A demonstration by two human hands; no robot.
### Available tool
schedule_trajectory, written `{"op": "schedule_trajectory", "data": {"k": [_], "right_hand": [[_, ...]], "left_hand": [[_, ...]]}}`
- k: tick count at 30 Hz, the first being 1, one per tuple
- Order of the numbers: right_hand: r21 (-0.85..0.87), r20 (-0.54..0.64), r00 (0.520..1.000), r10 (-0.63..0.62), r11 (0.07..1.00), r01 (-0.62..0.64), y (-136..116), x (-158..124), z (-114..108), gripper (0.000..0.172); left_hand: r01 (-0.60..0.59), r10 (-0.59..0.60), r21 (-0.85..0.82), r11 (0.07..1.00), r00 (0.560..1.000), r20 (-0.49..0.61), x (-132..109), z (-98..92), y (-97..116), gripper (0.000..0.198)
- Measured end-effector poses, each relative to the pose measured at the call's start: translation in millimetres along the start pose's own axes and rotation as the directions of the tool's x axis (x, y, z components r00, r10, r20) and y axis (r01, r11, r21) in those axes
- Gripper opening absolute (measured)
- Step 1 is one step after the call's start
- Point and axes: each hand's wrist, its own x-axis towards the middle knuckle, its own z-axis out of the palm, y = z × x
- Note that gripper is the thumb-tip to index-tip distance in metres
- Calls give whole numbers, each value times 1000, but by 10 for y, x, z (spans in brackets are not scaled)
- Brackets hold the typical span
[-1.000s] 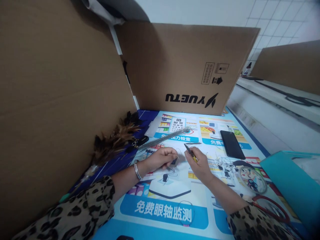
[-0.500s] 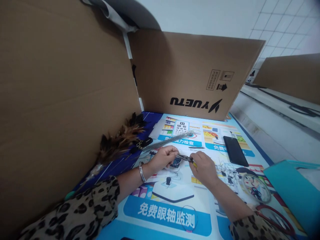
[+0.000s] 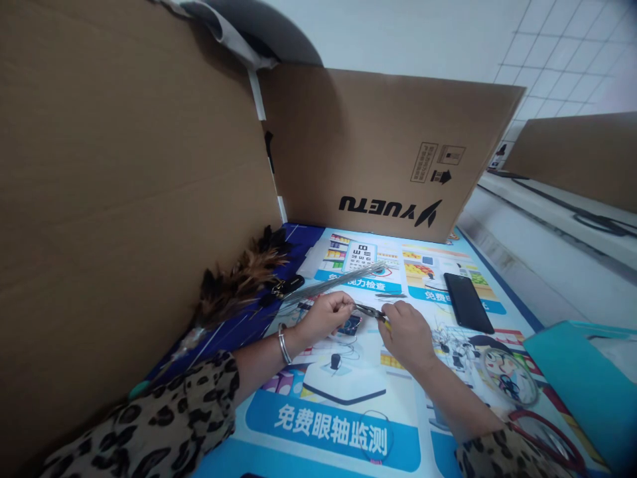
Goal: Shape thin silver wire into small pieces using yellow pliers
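Observation:
My right hand (image 3: 408, 335) is closed around the yellow handle of a pair of pliers (image 3: 369, 311), whose metal jaws point left. Thumb and forefinger pinched together, my left hand (image 3: 328, 313) meets the jaw tips; what it holds is too small to make out. Just below the fingers sit a small dark object (image 3: 352, 324) and thin loops of wire (image 3: 346, 346). A bundle of straight silvery wires (image 3: 338, 280) lies behind my left hand. Nearer to me is a small black piece (image 3: 336, 361) on the printed mat.
Brown feathers (image 3: 239, 275) lean along the left cardboard panel (image 3: 134, 186); another panel (image 3: 388, 146) stands behind. To the right are a black phone (image 3: 468, 302), scattered small black parts (image 3: 450, 348), a round clear dish (image 3: 512, 377), a red ring (image 3: 547, 438) and a teal folder (image 3: 572, 372).
The plier jaws have shifted and turned very slightly at my left fingertips. Both hands stay almost in place, and the camera view has moved a little.

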Motion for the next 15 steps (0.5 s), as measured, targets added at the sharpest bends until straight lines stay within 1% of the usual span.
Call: {"op": "schedule_trajectory", "data": {"k": [4, 8, 11, 15], "right_hand": [[-4, 4, 1000, -3, 1000, 3, -14, 3, -2, 17], [-21, -11, 1000, -19, 1000, 19, -24, -7, 27, 15], [-17, -7, 1000, -2, 1000, 2, -17, -19, 61, 13], [31, 13, 999, 36, 999, -36, -6, -25, 84, 13]], "left_hand": [[-30, 29, 54, 998, 999, 15, -5, 8, 9, 15], [-39, 37, 68, 997, 999, 28, -11, 22, 3, 13], [-18, 17, 33, 999, 999, 40, -7, 19, -15, 16], [43, -41, -20, 999, 995, 87, 8, 1, -36, 24]]}}
